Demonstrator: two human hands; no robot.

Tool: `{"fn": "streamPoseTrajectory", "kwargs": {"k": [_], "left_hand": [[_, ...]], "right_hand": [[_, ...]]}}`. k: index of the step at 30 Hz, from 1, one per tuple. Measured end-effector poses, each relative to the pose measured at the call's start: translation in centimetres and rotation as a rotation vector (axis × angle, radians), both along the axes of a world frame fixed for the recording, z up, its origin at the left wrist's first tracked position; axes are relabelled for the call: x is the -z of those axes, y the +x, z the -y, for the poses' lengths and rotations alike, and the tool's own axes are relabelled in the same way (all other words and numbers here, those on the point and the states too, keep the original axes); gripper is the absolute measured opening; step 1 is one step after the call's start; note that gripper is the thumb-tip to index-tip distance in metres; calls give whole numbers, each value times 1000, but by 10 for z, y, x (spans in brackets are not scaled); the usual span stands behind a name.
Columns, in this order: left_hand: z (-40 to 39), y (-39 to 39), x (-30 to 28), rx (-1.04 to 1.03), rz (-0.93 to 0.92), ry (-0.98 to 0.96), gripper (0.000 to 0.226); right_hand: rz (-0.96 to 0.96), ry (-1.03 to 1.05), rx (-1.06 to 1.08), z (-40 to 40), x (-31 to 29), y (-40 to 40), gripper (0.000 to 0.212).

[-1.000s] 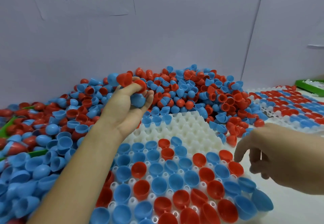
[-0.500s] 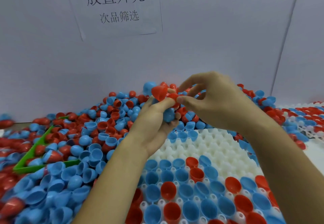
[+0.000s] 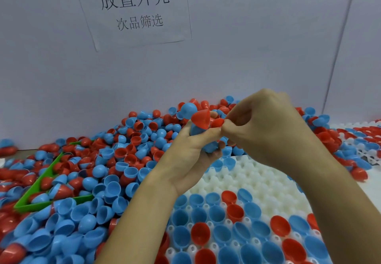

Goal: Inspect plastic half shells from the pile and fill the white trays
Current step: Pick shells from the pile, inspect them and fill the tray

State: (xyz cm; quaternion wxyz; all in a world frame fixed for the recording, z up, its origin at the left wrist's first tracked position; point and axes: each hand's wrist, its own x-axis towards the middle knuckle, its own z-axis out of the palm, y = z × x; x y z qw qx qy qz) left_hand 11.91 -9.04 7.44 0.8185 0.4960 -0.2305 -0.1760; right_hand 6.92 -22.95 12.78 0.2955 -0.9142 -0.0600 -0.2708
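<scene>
Against the grey wall, our left hand [image 3: 191,154] gripped several blue and red plastic half shells [image 3: 201,122] while our right hand [image 3: 261,123] pinched one red shell [image 3: 217,122]; tugging might spill the handful.

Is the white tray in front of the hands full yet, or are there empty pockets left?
Not full. The white tray has shells seated in its near rows, while the rows nearer the pile show bare white pockets.
</scene>
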Motion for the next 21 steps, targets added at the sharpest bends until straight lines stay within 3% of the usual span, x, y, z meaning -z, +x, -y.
{"fn": "streamPoseTrajectory", "kwargs": {"k": [2,6,10,15,21], "left_hand": [[-1,0,0,37,-49,-15,16],[-5,2,-1,56,-220,-98,38],[-7,2,-5,23,-330,-166,24],[-1,0,-4,28,-254,-129,22],[-1,1,-1,-2,-148,-109,36]], "right_hand": [[4,-2,42,1,1,1,18],[72,-49,149,12,1,6,19],[42,-125,136,14,-2,3,13],[-15,-182,77,8,5,8,16],[61,-64,-19,10,10,10,16]]}}
